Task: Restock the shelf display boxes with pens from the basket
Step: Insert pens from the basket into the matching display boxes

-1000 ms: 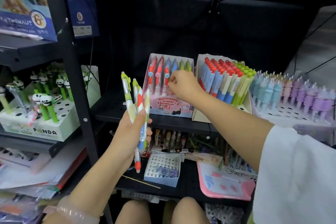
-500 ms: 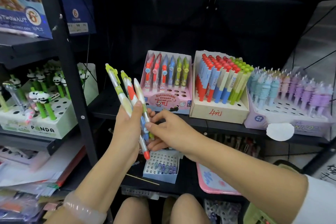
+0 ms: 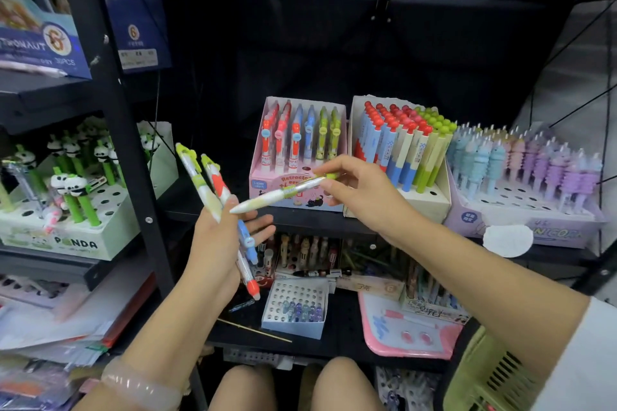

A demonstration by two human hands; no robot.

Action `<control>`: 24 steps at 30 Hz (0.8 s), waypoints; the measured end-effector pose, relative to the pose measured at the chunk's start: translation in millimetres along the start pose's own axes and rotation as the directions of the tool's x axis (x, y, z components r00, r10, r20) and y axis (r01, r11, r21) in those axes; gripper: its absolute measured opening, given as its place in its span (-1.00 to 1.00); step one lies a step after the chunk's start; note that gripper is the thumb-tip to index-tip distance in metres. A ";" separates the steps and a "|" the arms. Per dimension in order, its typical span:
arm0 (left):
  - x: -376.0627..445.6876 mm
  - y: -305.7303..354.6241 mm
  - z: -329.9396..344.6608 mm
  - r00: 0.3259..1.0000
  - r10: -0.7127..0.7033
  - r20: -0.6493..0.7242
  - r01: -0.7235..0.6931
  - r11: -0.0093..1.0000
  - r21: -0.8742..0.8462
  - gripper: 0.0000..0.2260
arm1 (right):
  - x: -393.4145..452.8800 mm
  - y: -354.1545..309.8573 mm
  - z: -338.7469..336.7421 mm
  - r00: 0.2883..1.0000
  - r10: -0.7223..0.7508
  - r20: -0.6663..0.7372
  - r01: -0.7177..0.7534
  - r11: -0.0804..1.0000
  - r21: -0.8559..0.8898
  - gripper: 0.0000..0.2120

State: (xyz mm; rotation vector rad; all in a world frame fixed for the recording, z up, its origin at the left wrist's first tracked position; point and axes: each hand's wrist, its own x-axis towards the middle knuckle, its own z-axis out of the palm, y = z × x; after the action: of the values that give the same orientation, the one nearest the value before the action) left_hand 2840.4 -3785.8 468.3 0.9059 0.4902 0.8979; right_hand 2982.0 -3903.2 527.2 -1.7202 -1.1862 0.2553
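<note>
At the bottom edge two bare knees [image 3: 300,387] show, with the corner of a green basket [image 3: 490,377] just to their right. Above them the left hand [image 3: 220,243] grasps a small bunch of pens [image 3: 213,187] – its thumb lies across the barrels, which fan up and to the left, while an orange-tipped end pokes out below the palm. A pale bracelet [image 3: 140,387] circles that wrist. The right hand [image 3: 364,190], its white sleeve [image 3: 581,360] at the frame's edge, pinches one green-and-white pen [image 3: 283,193] near its clip end; the pen lies almost level, its tip touching or just over the left thumb.

Behind the hands, on the lower shelf, stand a small white box with holes [image 3: 297,309] and a pink tray [image 3: 407,334].

Further back, on the middle shelf – a pink display box [image 3: 297,157] holds upright pens in red, blue and green rows, with open holes along its front. Just beside it, to the right, a cream box [image 3: 400,157] is packed with red- and green-capped pens, and next to that a lilac box [image 3: 524,183] carries pastel ones. To the far left, past a black upright, a white box marked PANDA [image 3: 66,210] holds panda-topped green pens.
</note>
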 end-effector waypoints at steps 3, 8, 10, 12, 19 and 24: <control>-2.9 2.8 -2.2 0.994 -0.058 0.097 0.066 0.994 -0.087 -0.80 | 4.9 1.8 -8.9 0.999 -0.042 0.009 0.042 0.999 -0.021 -0.77; -9.3 -0.4 -0.5 0.980 -0.077 0.185 0.063 0.995 0.081 -0.83 | 9.4 0.6 -9.4 0.993 -0.074 0.090 0.076 0.997 -0.021 -0.77; -11.5 -5.9 4.2 0.979 -0.067 0.192 0.018 0.969 0.245 -0.83 | 9.8 -1.2 0.4 0.992 -0.070 0.108 0.068 0.997 0.028 -0.75; -12.4 -10.7 7.8 0.977 -0.039 0.209 -0.038 0.935 0.353 -0.81 | 11.0 -5.6 10.7 0.996 -0.029 0.084 0.015 0.987 0.160 -0.78; -11.9 -17.5 10.1 0.944 0.267 0.195 -0.330 0.719 0.611 -0.85 | 24.4 -16.9 32.8 0.970 0.106 -0.220 -0.099 0.994 0.043 -0.78; -8.7 -14.8 10.6 0.934 0.319 0.162 -0.347 0.704 0.620 -0.88 | 30.4 -23.6 27.8 0.977 0.121 -0.173 -0.134 0.989 -0.061 -0.78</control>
State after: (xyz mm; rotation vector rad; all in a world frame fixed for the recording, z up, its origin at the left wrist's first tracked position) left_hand 2849.7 -3802.5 461.8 1.6892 0.6232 1.0549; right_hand 2965.5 -3861.6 542.9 -1.8458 -0.9733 0.1414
